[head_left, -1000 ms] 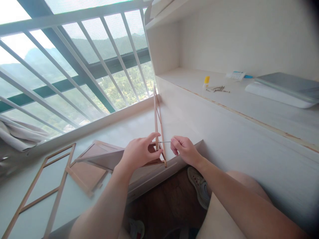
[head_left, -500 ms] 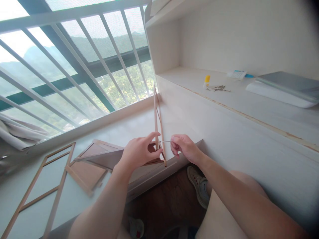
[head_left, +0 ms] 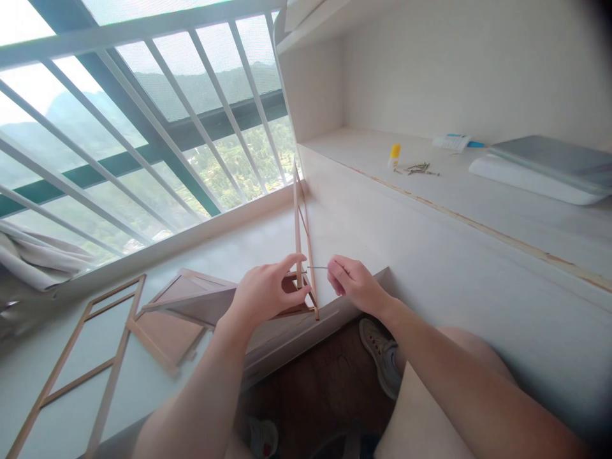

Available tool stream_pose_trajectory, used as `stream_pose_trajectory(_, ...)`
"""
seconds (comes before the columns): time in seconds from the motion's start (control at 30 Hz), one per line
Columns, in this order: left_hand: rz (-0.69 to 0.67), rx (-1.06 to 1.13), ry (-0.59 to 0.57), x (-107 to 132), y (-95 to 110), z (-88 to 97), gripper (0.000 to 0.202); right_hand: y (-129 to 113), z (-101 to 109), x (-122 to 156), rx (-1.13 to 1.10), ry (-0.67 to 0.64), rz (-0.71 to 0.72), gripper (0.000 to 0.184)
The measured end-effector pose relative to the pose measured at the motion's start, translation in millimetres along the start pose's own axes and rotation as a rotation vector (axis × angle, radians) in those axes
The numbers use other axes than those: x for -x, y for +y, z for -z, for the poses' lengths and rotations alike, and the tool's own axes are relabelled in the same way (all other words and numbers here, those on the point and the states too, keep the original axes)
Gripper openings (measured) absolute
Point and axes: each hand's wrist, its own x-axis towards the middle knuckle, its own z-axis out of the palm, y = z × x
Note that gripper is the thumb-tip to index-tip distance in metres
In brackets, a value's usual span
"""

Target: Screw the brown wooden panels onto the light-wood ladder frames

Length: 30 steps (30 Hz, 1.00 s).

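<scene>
My left hand (head_left: 268, 288) is curled around the near end of a slim brown wooden frame (head_left: 297, 223), index finger and thumb on either side of its post. A small screw (head_left: 303, 273) sticks out of that post between those fingertips. Closed in a fist, my right hand (head_left: 351, 280) grips a thin metal hex key (head_left: 317, 268); its bent end is hidden in the fingers. The key's tip lies just above and beside the screw, seemingly apart from it. A brown wooden panel assembly (head_left: 191, 304) extends left behind my left hand.
Another wooden frame (head_left: 79, 384) and a panel (head_left: 167, 335) lie on the pale sill at left. On the right shelf are a yellow-capped bottle (head_left: 394, 153), several screws (head_left: 419, 168), a small packet (head_left: 452, 142) and a grey flat device (head_left: 554, 159). Window bars (head_left: 191, 89) stand behind.
The hex key's tip has come away from the screw and risen slightly. My right hand's fingers have curled in more tightly. My left hand and the frame stay nearly still.
</scene>
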Motion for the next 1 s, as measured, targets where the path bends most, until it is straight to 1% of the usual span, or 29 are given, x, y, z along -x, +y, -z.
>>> stream_pose_trajectory(0.1, 0.002, -0.010, 0.003, 0.1, -0.4, -0.2, 0.046, -1.8, 3.7, 2.7, 0.249, 0.009, 0.147, 0.034)
stream_pose_trajectory(0.2, -0.004, -0.016, 0.001, -0.2, -0.7, -0.5, 0.045, -1.6, 5.8, 2.5, 0.350, 0.035, 0.221, 0.031)
stream_pose_trajectory(0.43, -0.004, -0.014, 0.000, -0.4, 0.3, 0.6, 0.045, 4.0, 6.0, -0.6, 0.419, 0.043, 0.334, 0.024)
stream_pose_trajectory(0.6, -0.011, -0.012, -0.013, -0.8, -0.7, 1.8, 0.046, 8.6, 7.4, -3.9, 0.471, 0.041, 0.454, 0.020)
stream_pose_trajectory(0.83, -0.028, -0.005, -0.045, -1.1, -2.9, 6.2, 0.050, 15.2, 6.0, -6.5, 0.562, 0.075, 0.577, 0.015)
stream_pose_trajectory(1.0, -0.038, -0.040, -0.074, -1.6, -2.6, 12.7, 0.055, 19.5, 5.4, -6.4, 0.576, 0.076, 0.610, 0.014)
